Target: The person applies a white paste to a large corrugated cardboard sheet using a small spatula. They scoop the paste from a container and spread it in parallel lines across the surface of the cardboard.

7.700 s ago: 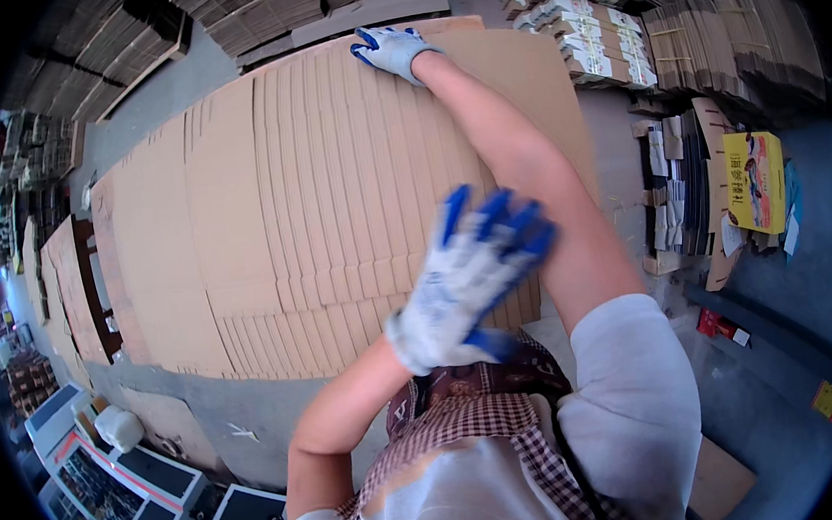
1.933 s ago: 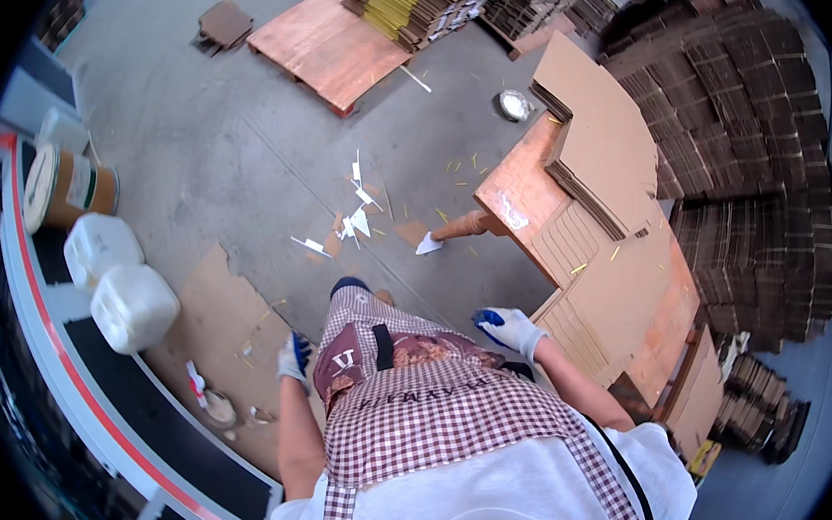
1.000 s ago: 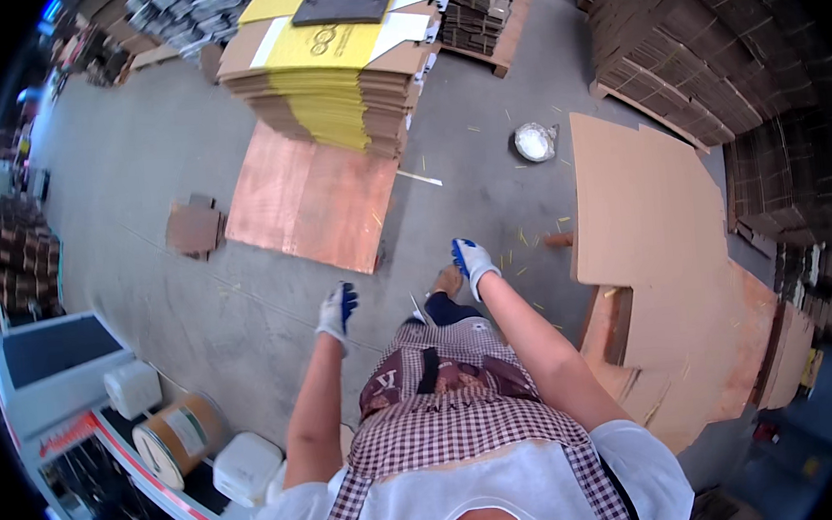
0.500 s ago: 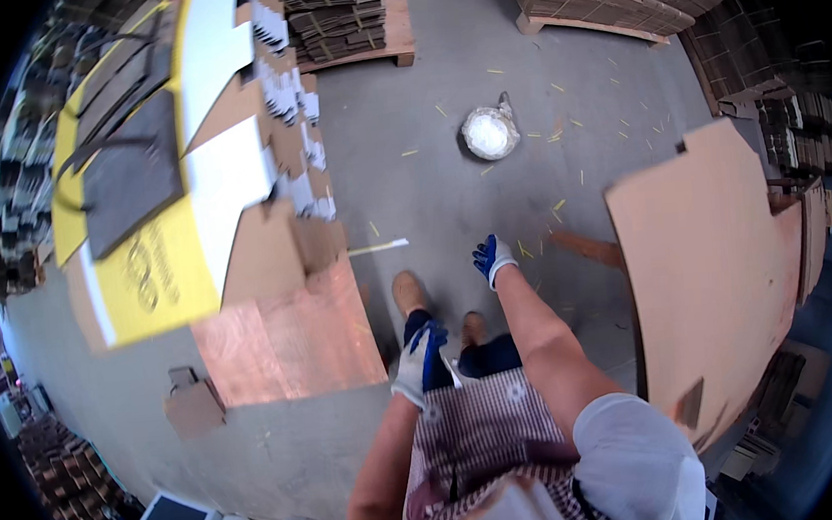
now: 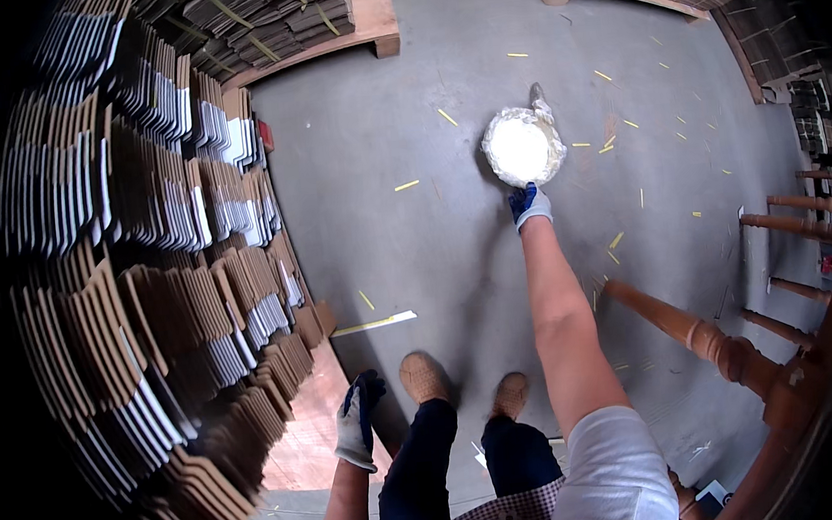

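Note:
On the floor ahead sits a round bowl-like thing (image 5: pixel 524 146) with a crinkled, silvery rim and a glaring white inside. A short grey stub sticks out at its far side. My right hand (image 5: pixel 530 204), in a white glove with blue fingers, reaches out on a straight arm to its near rim. The fingers are bunched together on that rim, and their tips are partly hidden. My left hand (image 5: pixel 355 421), gloved alike, hangs low beside my left shin with loosely bent fingers. I see nothing held in it.
Tall stacks of folded brown and white cardboard (image 5: pixel 178 279) line the left. A reddish board (image 5: pixel 312 434) lies on the floor beside them. Bundled cardboard rests on a wooden pallet (image 5: pixel 372 14) behind. Turned wooden legs (image 5: pixel 706 340) jut in from the right. Yellow strips (image 5: pixel 616 241) litter the floor.
My view has dropped toward the floor, and the stack tops and brown sheet have left sight. My right hand has moved forward to the bowl-like thing. My left hand has shifted left.

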Motion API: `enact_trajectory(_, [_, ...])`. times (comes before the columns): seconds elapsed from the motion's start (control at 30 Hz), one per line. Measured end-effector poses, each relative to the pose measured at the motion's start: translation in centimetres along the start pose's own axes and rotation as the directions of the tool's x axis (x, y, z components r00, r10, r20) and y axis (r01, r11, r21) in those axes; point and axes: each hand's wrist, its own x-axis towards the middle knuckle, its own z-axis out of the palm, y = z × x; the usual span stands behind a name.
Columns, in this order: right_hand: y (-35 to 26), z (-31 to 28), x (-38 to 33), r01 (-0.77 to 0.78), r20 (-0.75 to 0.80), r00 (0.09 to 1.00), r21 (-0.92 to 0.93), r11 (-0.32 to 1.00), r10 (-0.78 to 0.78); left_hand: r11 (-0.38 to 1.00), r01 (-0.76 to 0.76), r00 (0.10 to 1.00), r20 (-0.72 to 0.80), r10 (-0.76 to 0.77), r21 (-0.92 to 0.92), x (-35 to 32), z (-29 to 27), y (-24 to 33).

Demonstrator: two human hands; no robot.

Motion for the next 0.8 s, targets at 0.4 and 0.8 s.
enact_trajectory(0.4, [6.3, -10.1, -0.8, -0.111, 0.243, 0.966, 0.087, 0.990, 0.087, 0.987, 0.154, 0.984, 0.102, -0.149, -0.040, 6.8, 5.5, -4.6])
enact_trajectory(0.8, [3.5, -13.9, -6.6, 0.335, 0.145, 0.939, -0.597, 0.729, -0.312, 0.837, 0.544, 0.836, 0.125, -0.534, -0.061, 14.7, 12.9, -16.9])
